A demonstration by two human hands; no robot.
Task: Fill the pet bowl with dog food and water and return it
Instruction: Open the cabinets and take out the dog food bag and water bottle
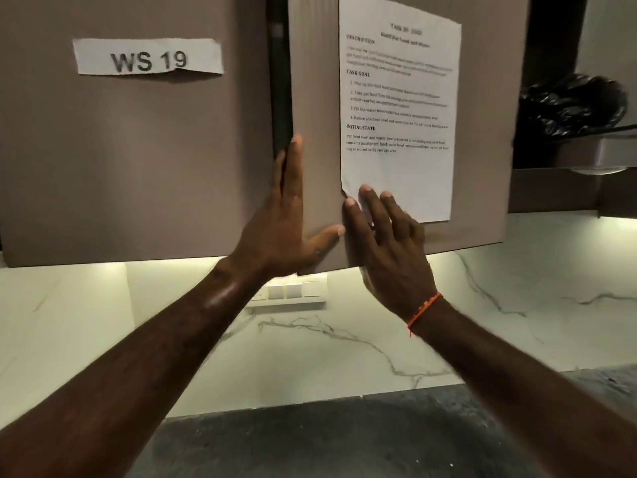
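Observation:
No pet bowl, dog food or water is in view. Two brown upper cabinet doors fill the top of the head view. The right door (317, 81) stands slightly ajar, with a dark gap along its left edge. My left hand (289, 222) lies against that edge, fingers straight and reaching into the gap, thumb spread onto the door's face. My right hand (386, 243) rests flat on the same door, its fingertips touching the lower corner of a taped task sheet (400, 108).
The left door (138, 150) carries a "WS 19" label (148, 56). A black plastic bag (575, 101) sits on a shelf at the right. Below are a marble backsplash (344, 339) with a white switch plate (293, 293) and a dark countertop (327, 439).

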